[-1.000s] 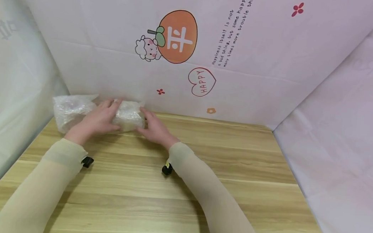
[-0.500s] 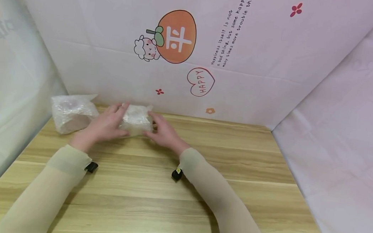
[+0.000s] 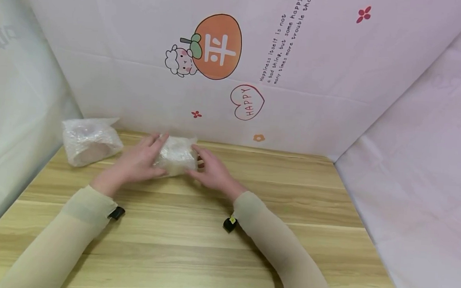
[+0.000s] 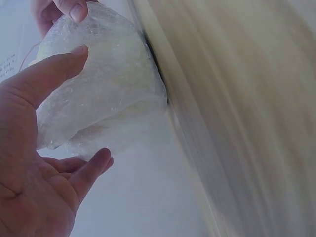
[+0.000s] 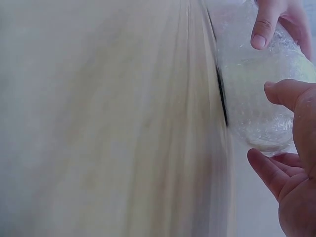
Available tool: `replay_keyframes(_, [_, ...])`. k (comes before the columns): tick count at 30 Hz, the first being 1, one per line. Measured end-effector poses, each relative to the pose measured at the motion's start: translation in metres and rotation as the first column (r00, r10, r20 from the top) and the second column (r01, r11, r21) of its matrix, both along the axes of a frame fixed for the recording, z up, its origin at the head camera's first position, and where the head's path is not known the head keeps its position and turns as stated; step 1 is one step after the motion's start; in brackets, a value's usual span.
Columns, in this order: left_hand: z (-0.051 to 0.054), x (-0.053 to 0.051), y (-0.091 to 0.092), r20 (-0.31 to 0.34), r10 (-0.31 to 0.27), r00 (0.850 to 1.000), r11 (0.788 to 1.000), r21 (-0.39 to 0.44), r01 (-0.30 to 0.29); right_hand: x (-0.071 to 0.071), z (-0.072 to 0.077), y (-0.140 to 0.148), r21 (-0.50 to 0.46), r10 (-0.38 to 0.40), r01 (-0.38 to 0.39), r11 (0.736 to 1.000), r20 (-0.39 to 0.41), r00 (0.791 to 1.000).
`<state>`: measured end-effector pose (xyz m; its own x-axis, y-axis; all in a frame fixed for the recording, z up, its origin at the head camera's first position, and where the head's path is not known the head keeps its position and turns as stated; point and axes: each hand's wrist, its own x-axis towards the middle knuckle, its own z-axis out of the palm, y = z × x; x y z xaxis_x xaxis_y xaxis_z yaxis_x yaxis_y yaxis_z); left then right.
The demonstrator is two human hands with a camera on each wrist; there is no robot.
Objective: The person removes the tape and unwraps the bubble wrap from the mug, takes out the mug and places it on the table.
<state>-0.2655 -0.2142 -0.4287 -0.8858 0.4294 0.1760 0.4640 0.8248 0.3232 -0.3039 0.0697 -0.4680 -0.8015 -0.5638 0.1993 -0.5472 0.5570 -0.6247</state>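
Head view has both your hands over the back of the table [image 3: 192, 247], left of its middle, with a packet [image 3: 178, 152] in clear, crinkled wrap between them. Your left hand [image 3: 140, 160] holds the end of the packet toward the table's left side, and your right hand [image 3: 213, 171] holds the end toward the table's right side. On each, the thumb lies on the side facing the table's front and the fingers reach round the far side, spread about as wide as the packet is deep. Both wrist views show your thumbs laid against the wrap, apart from each other. You can see the packet close by the table's surface there, but I can't tell whether it touches. What the wrap contains is too cloudy to make out.

A second packet [image 3: 90, 140], also in clear wrap, sits at the table's back left corner, well apart from the first, with a pointed flap sticking up. Behind the table stands a white wall [image 3: 315, 122] printed with an orange fruit [image 3: 231, 29], a sheep [image 3: 180, 61] and a heart [image 3: 257, 99] reading HAPPY. Your pale sleeves [image 3: 58, 235] cross the table from its front, each with a small black device [image 3: 116, 213] at the cuff.
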Motion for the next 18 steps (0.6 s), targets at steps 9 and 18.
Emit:
replay_keyframes(9, [0.000, 0.008, 0.017, -0.013, -0.039, 0.999, 0.999, -0.016, 0.039, 0.014, 0.003, 0.022, -0.007, -0.012, 0.013, 1.000, 0.003, 1.000])
replay_keyframes(18, [0.002, 0.018, 0.035, -0.010, -0.101, 0.995, 0.995, 0.000, 0.101, 0.029, 0.006, 0.047, -0.003, -0.019, 0.019, 1.000, -0.005, 1.000])
